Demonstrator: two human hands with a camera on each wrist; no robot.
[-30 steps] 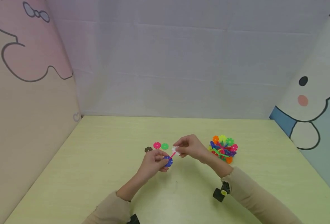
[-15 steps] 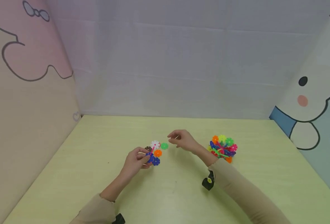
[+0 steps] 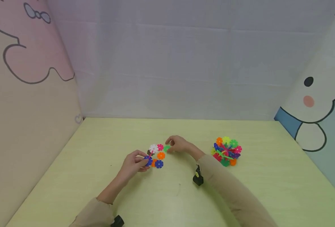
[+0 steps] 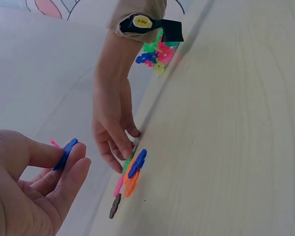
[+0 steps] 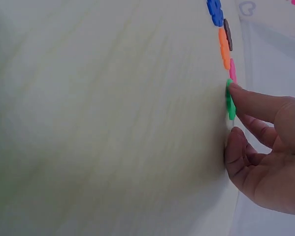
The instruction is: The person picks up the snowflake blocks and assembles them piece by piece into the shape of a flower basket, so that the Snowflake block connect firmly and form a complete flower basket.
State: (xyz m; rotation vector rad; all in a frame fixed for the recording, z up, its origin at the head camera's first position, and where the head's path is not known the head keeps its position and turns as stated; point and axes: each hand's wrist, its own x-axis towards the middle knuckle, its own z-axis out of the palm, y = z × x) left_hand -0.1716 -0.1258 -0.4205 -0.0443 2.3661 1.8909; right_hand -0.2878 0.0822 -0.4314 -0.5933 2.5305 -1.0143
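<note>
Pinching the held blue disc (image 3: 148, 161) between thumb and fingers, the left hand (image 3: 134, 162) carries its piece up off the table (image 3: 105, 148); out of that blue rim comes a slim pink disc (image 3: 151, 154), seen nearly edge-on, and at its far end sits the white disc (image 3: 154, 148), notched like a little flower; so that's 3 in the left hand's keeping! Over to the right hand (image 3: 179, 144), down at the green disc (image 3: 166, 148), which lies on the tabletop; 1 digit touches its edge, another waits just past the opposite side (the right wrist view has the best seat for this), and the fingers are loosely bent, not closed on it. Just beside the green lies a loose pink disc (image 3: 160, 147); nearer the person come 2 orange ones, the upper orange disc (image 3: 161, 155) and the lower orange disc (image 3: 154, 163), with a loose blue disc (image 3: 159, 164) next to that lower one; a brown disc (image 3: 149, 152) peeks out, partly covered, below the white. Well apart, on the person's right, sits a many-coloured cluster (image 3: 226, 151) of similar pieces; behind it all hangs a pale backdrop (image 3: 167, 69), cartoon-printed walls on either side.
</note>
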